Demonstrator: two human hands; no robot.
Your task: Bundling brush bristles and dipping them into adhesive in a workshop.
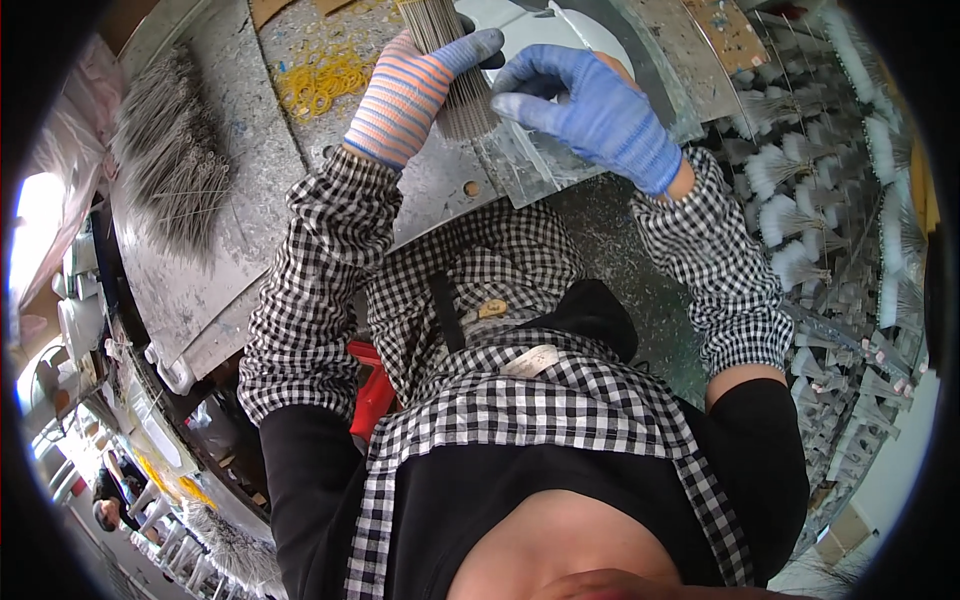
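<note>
A thick bundle of thin grey metal wires (466,112) stands over the worktable near its front edge. Around it closes my left hand (408,95), in an orange-and-blue striped glove, its thumb lying across the wires. My right hand (592,105), in a blue glove, is just right of the bundle. Its thumb and forefinger curve together in a pinch by the wires; whatever is between the tips is too small to make out. Behind the hands lies a round white disc (597,38), partly covered by my right hand.
Loose yellow rubber bands (322,85) lie on the metal table (255,215) left of my hands. Farther left is a big heap of grey wires (175,160). Racked white-tufted wire pieces (795,220) fill the right side. A red object (372,390) shows beside my left arm.
</note>
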